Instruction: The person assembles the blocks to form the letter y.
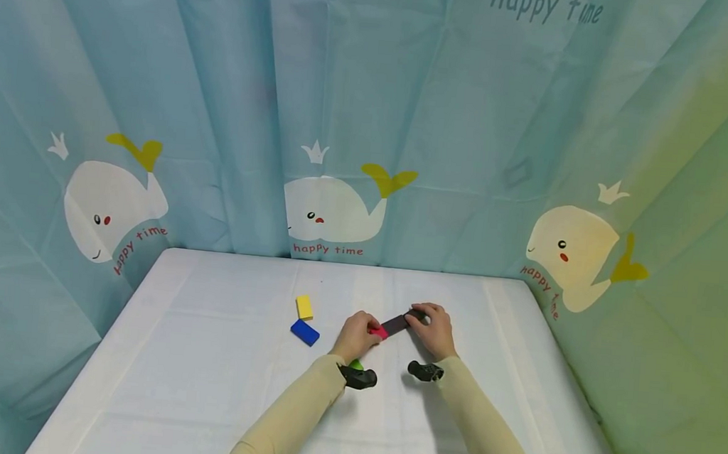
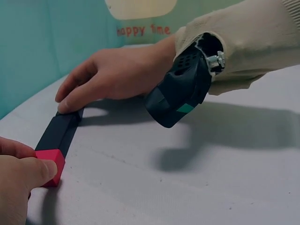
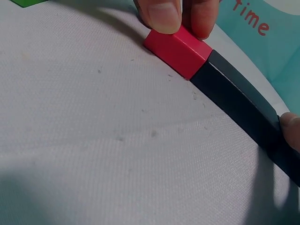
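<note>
My left hand (image 1: 355, 335) pinches a red block (image 3: 180, 51) between thumb and fingers, low over the white table. The red block's end meets a black block (image 3: 234, 96), which lies on the cloth. A second black block (image 3: 288, 161) continues the slanting row up to the right. My right hand (image 2: 110, 75) grips this far block, its thumb on the near side and fingertips over the top; part of the block is hidden beneath them. Beside my left wrist, a green block (image 1: 356, 364) shows partly from behind the sleeve and wrist camera.
To the left of my left hand, a yellow block (image 1: 304, 308) lies with one corner close to a blue block (image 1: 305, 333). The white table (image 1: 200, 357) ends at the back against a blue whale-print curtain (image 1: 236, 138). Another curtain side runs along the right.
</note>
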`<state>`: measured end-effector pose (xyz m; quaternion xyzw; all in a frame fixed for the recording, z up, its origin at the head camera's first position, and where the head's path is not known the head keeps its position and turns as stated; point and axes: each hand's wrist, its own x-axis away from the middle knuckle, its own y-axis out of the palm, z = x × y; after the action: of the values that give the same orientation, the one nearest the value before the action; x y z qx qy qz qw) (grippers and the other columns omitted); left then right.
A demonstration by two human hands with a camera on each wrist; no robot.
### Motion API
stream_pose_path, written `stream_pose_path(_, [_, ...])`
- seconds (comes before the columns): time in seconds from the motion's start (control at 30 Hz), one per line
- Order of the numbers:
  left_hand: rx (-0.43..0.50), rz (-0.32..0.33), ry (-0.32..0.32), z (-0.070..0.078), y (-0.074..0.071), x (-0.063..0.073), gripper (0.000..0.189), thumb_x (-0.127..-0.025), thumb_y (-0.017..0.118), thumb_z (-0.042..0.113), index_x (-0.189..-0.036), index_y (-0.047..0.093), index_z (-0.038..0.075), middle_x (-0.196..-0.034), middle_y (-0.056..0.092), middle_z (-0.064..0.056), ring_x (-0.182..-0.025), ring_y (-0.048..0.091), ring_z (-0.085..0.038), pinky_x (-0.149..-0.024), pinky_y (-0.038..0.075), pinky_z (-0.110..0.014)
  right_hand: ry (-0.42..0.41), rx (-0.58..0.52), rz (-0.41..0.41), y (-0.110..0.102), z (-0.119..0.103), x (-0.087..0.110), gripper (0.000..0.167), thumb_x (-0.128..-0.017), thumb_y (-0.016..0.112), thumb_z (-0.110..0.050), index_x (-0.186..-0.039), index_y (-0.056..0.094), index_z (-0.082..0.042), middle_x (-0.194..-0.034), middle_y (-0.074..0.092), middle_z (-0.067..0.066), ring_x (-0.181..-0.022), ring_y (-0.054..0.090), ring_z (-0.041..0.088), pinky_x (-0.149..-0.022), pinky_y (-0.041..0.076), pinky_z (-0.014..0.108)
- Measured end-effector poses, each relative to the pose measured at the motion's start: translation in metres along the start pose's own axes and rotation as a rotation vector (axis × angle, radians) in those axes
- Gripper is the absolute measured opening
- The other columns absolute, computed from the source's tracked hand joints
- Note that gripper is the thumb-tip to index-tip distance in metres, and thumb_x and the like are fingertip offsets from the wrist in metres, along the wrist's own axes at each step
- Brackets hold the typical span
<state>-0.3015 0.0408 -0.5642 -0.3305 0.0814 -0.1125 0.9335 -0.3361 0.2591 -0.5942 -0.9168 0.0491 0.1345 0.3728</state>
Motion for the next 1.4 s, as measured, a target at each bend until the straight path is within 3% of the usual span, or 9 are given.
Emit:
stream_pose_path(0.6, [0.011,0.012,0.011,-0.006,0.0042,0.0012,0.016,-0.084,0.077,0.01,-0.098,0.07,0.006,-0.094,0.059,-0.003,-0.084,0.056,-0.015,-0.078,0.048,-0.03,0.014,0.031,0.016,0.0055,-0.0007,0.0048,0.036,-0.09,0.072,-0.028,-0.118,0.069,-0.006,-0.127,0.056,0.021,-0.12,0.046,0.04,-0.103,0.03,0.056])
stream_pose_path(1.1, [-0.025,0.046,0.051,0.0003,0.0003,0.0028,0.015,-0.083,0.076,0.004,-0.095,0.069,0.003,-0.089,0.058,-0.003,-0.079,0.054,-0.012,-0.075,0.048,-0.029,-0.003,0.04,0.01,0.0039,-0.0023,0.0034,0.04,-0.089,0.072,-0.031,-0.119,0.068,-0.006,-0.127,0.055,0.023,-0.117,0.047,0.043,-0.1,0.032,0.057])
stream_pose_path(1.4, [-0.027,0.043,0.012,-0.002,0.0055,-0.0033,0.017,-0.083,0.077,0.006,-0.097,0.069,0.003,-0.092,0.06,-0.005,-0.083,0.056,-0.017,-0.078,0.048,-0.031,-0.008,0.041,0.017,0.004,-0.0044,0.004,0.042,-0.088,0.073,-0.032,-0.121,0.068,-0.006,-0.128,0.053,0.023,-0.117,0.046,0.043,-0.1,0.031,0.057])
